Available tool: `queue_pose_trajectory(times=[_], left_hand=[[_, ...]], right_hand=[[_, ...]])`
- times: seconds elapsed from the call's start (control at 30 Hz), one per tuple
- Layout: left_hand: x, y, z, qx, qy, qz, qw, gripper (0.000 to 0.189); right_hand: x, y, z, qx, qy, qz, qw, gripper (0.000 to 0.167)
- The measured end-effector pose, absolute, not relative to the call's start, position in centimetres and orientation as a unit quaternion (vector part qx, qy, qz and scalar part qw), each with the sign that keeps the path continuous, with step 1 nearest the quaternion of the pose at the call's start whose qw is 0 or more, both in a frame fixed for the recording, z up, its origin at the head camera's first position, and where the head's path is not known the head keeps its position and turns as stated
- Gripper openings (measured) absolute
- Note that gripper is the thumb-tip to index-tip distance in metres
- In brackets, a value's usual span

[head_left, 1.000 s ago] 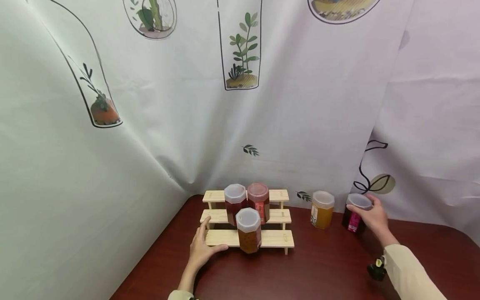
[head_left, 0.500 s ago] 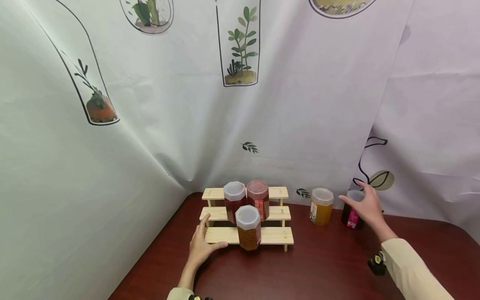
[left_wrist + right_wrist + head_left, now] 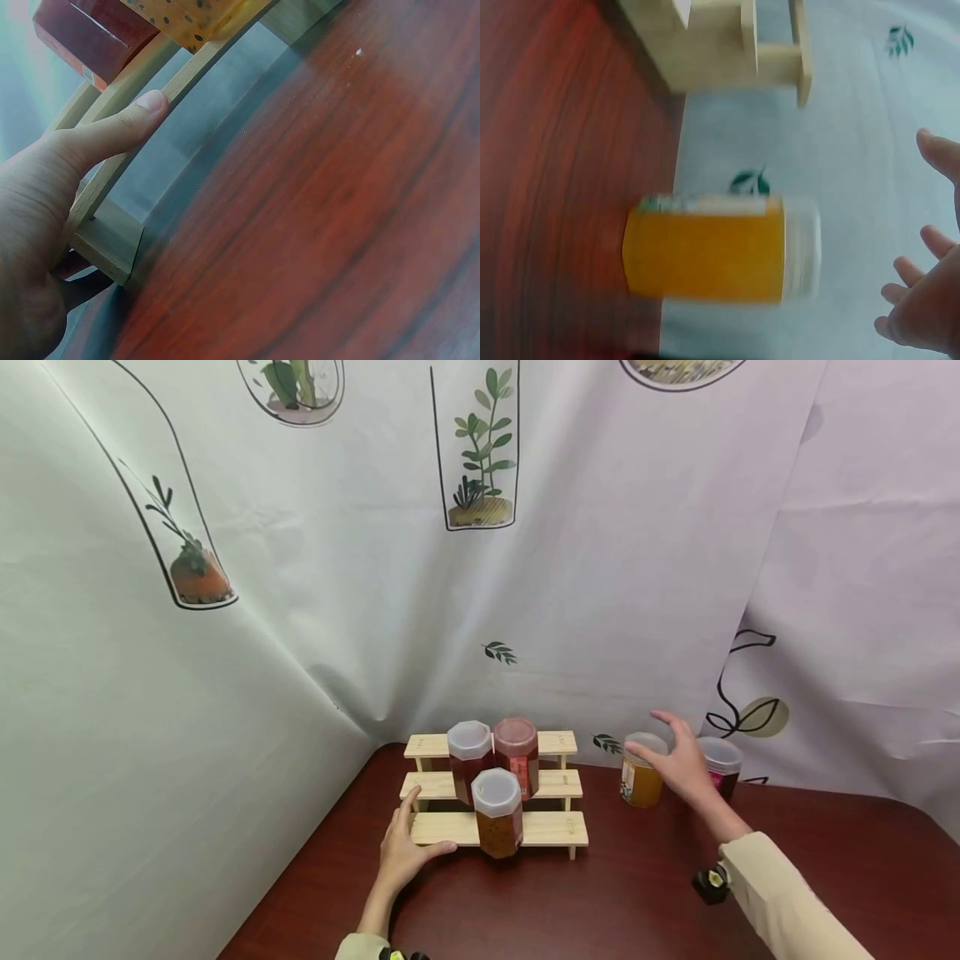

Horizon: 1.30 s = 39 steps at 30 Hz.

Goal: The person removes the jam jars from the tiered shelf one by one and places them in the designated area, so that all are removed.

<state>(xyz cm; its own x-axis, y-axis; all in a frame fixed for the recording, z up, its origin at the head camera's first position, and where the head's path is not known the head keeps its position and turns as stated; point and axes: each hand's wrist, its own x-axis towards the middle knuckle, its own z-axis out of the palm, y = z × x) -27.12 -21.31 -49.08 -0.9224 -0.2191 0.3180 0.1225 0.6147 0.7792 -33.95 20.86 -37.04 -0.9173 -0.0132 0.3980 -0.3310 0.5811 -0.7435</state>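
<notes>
My left hand (image 3: 401,858) holds the left end of the three-tier wooden stand (image 3: 551,831); its thumb (image 3: 139,120) lies along the bottom shelf's front edge and other fingers reach round the end. On the stand are a dark red jar (image 3: 470,768), a pink-lidded red jar (image 3: 522,760) and, in front, a speckled amber jar (image 3: 498,835). My right hand (image 3: 684,768) is open, fingers spread over the yellow jar (image 3: 641,785) and apart from its lid in the right wrist view. Behind the hand is a dark jar (image 3: 725,777) with a pink label.
The stand and loose jars are on a dark red wooden table (image 3: 585,902). A white curtain (image 3: 600,610) printed with plants hangs behind and along the left.
The right hand has let go of the dark jar at the far right and moved left over the yellow jar. The left hand has stayed at the stand.
</notes>
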Motion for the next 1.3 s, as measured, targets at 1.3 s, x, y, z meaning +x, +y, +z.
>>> queue_pose_trajectory(times=[1.3], left_hand=[[-27.0, -21.3, -49.2, 0.024, -0.873, -0.441, 0.205, 0.114]], right_hand=[[-33.6, 5.3, -39.8, 0.147, -0.750, 0.645, 0.020, 0.077]])
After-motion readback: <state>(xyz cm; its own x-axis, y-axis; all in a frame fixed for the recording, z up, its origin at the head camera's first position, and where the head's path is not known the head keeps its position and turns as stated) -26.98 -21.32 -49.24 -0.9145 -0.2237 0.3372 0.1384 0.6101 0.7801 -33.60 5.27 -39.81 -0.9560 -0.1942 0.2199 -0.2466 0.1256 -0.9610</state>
